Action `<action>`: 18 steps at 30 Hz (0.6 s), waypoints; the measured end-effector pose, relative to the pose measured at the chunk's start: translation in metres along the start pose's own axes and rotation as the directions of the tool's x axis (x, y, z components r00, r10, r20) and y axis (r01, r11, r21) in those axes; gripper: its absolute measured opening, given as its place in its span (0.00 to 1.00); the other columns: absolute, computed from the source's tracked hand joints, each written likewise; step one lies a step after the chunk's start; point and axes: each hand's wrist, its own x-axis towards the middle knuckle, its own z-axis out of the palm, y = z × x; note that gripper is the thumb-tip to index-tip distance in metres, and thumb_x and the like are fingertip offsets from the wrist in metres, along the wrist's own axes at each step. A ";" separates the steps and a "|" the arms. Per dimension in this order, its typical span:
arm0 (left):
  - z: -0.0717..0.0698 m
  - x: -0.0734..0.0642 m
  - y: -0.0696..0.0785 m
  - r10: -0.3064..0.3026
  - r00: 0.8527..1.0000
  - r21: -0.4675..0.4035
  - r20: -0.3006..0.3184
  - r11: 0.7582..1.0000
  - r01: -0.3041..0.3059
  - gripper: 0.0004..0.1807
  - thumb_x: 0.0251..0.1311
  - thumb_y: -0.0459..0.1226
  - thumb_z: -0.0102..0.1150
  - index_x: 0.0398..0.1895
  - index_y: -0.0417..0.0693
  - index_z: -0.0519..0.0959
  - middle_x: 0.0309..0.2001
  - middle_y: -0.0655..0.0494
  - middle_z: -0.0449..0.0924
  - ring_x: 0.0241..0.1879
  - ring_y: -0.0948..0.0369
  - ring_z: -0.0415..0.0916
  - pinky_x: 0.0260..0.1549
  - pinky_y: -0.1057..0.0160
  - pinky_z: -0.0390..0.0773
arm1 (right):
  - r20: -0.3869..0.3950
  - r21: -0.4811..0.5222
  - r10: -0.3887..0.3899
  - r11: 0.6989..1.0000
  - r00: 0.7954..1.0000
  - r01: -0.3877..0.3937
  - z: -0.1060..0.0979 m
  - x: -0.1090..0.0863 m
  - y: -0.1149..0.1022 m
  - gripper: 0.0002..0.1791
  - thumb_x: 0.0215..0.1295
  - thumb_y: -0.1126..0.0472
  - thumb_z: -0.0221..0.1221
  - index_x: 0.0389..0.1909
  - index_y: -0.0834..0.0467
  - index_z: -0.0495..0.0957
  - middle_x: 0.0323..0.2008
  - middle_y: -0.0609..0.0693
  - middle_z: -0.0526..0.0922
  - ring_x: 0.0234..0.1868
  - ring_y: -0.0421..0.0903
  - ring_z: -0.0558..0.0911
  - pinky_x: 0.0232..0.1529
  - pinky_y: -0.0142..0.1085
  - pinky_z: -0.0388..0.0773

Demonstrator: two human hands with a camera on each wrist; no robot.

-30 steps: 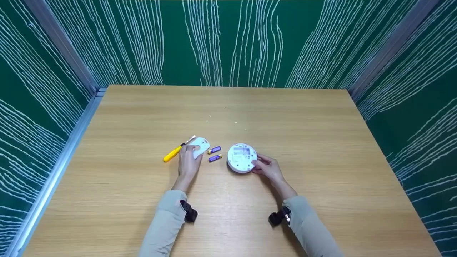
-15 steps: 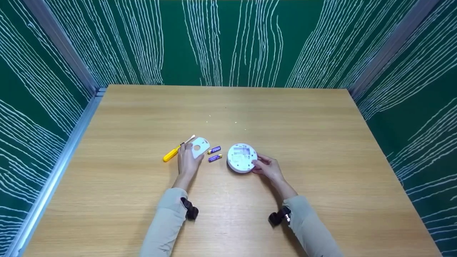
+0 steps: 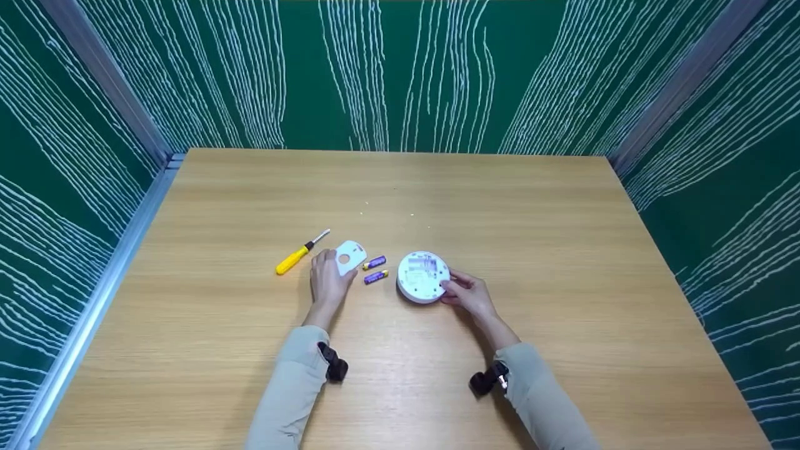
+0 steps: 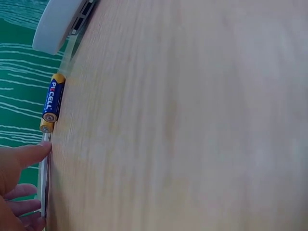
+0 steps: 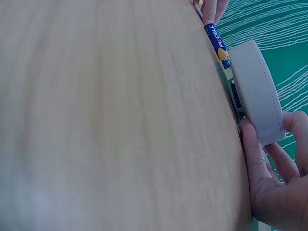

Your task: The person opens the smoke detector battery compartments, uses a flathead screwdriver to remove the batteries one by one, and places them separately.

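My left hand (image 3: 327, 278) rests at the near left side of a flat white plate (image 3: 354, 250) with a round hole. Its fingers lie along the left edge, and the thumb stretches toward the near corner. My right hand (image 3: 470, 294) pinches the right rim of a round white device (image 3: 421, 270), with a printed label on its upper face. In the right wrist view, the thumb and fingers straddle the device's rim. Between plate and device lie two blue-and-gold batteries, a farther battery (image 3: 374, 262) and a nearer battery (image 3: 376, 277); the left thumb points toward them.
Left of the left hand lies a yellow-handled screwdriver (image 3: 292, 260), its tip pointing to the far right. Small white specks dot the wooden table (image 3: 531, 219) farther back. Green panels with white streaks (image 3: 437, 75) stand behind and at both sides.
The screwdriver has shifted left and away from the plate and left hand. The left fingers have drawn back off the plate's hole. Right hand and device have stayed put.
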 end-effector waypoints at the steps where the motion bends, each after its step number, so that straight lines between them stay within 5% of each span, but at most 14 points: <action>1: 0.000 0.000 0.000 -0.004 1.000 0.000 0.006 1.000 0.004 0.32 0.42 0.41 0.68 0.50 0.32 0.70 0.51 0.39 0.69 0.52 0.47 0.63 0.52 0.55 0.65 | -0.004 0.000 -0.002 1.000 1.000 0.002 0.000 0.000 0.000 0.25 0.54 0.69 0.57 0.54 0.69 0.67 0.32 0.55 0.79 0.23 0.41 0.79 0.29 0.33 0.79; 18: -0.004 0.002 -0.001 -0.028 0.999 -0.041 0.018 0.999 0.029 0.30 0.40 0.39 0.69 0.48 0.32 0.72 0.46 0.40 0.72 0.48 0.49 0.67 0.51 0.58 0.67 | -0.006 0.000 0.047 0.999 0.999 -0.047 0.000 -0.002 -0.004 0.26 0.54 0.69 0.57 0.56 0.67 0.67 0.37 0.59 0.79 0.25 0.43 0.79 0.32 0.35 0.79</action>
